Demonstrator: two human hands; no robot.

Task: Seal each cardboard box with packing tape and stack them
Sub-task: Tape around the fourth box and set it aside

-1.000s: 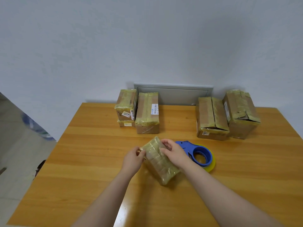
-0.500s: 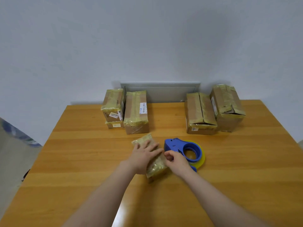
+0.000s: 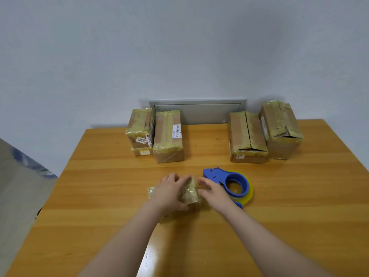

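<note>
A small box (image 3: 189,193) wrapped in yellowish tape lies on the wooden table (image 3: 95,200) in front of me. My left hand (image 3: 169,191) lies over its left part, fingers on top and thumb curled round its near side, gripping it. My right hand (image 3: 214,192) is just to the box's right, fingers loosely extended toward its end and holding nothing. A blue tape dispenser (image 3: 229,179) with a yellow roll lies right behind my right hand. Much of the box is hidden under my left hand.
At the back left, a taped box (image 3: 140,125) sits on a flatter one (image 3: 142,151), with a longer taped box (image 3: 168,136) beside them. Two larger boxes (image 3: 246,136) (image 3: 280,126) stand at the back right. A grey panel (image 3: 197,110) is set in the wall.
The small box has turned on the table and my left hand now covers more of it. My right hand has come off the box's edge and opened beside it.
</note>
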